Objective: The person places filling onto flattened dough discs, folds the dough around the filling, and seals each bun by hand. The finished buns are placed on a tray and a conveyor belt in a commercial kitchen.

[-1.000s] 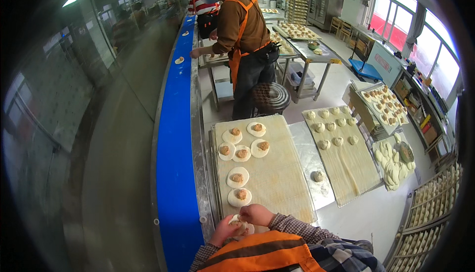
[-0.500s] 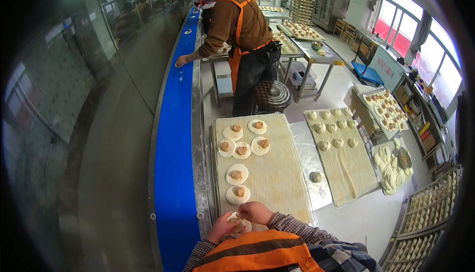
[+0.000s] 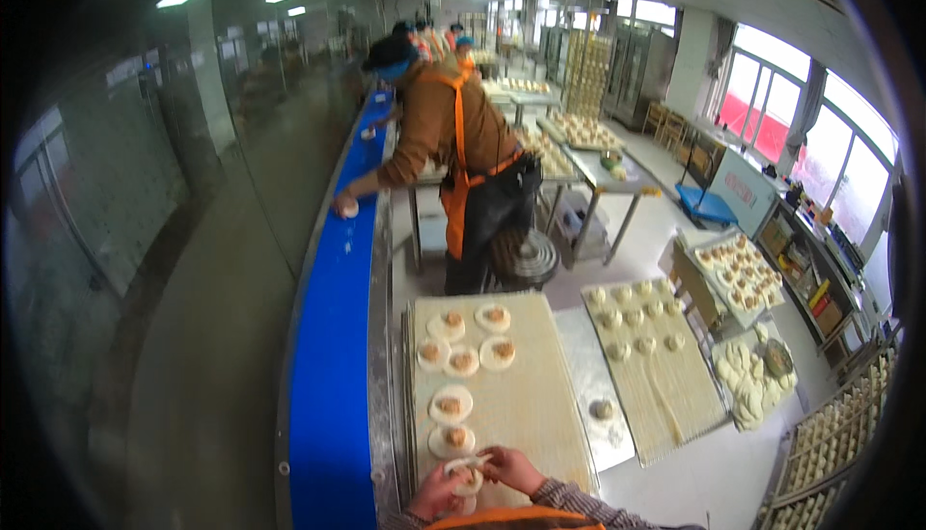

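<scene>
Near the bottom of the view I hold a round dough wrapper [image 3: 467,478] with brown filling at its centre. My left hand [image 3: 438,493] cups it from the left, while the fingers of my right hand [image 3: 513,470] pinch its upper right edge. Beyond my hands, a lined tray [image 3: 531,385] carries several flat dough rounds topped with filling. The closest is a dough round [image 3: 451,441] just past my fingers. Part of what lies below the held wrapper is hidden by my hands.
A blue conveyor belt [image 3: 333,376] runs along the left. Ahead, a co-worker [image 3: 453,144] in an orange apron leans over it, beside a dark round stool [image 3: 526,255]. To the right are a tray of shaped buns [image 3: 666,385], a single bun [image 3: 602,409] and a dough pile [image 3: 743,385].
My view has tilted up, so the tray and my hands sit lower in the picture. The filling in the held wrapper shows more plainly now. The co-worker leans further over the belt.
</scene>
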`<act>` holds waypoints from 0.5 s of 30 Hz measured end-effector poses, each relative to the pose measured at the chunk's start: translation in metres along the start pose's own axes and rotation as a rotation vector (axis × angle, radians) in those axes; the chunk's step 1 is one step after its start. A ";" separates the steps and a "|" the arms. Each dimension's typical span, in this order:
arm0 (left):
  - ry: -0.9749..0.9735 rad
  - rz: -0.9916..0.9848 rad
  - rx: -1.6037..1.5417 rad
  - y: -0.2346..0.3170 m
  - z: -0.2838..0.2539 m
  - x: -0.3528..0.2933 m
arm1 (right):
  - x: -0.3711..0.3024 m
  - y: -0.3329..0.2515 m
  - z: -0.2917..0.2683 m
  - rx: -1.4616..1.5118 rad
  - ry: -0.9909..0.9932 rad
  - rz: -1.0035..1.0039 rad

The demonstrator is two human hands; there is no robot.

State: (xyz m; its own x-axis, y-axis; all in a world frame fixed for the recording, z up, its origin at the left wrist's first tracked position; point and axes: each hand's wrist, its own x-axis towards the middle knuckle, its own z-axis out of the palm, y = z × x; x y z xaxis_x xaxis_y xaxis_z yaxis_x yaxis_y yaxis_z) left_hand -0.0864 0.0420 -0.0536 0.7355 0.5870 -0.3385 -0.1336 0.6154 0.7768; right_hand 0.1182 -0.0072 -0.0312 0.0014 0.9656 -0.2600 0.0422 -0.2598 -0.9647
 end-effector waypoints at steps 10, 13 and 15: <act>-0.112 -0.160 0.358 -0.022 0.061 0.061 | -0.039 0.004 -0.074 -0.525 0.082 -0.256; -0.021 0.087 0.239 -0.034 0.110 0.073 | -0.060 0.010 -0.116 -0.585 0.147 -0.280; 0.219 -0.116 0.239 -0.043 0.148 0.085 | -0.075 0.017 -0.147 -0.581 0.178 -0.331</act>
State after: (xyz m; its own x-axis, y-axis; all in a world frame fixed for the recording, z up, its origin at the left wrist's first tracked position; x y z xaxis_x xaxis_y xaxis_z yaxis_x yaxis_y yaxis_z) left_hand 0.0801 -0.0125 -0.0369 0.5728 0.6355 -0.5176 0.1212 0.5589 0.8203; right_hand 0.2661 -0.0826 -0.0218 0.0582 0.9930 0.1032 0.5968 0.0483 -0.8009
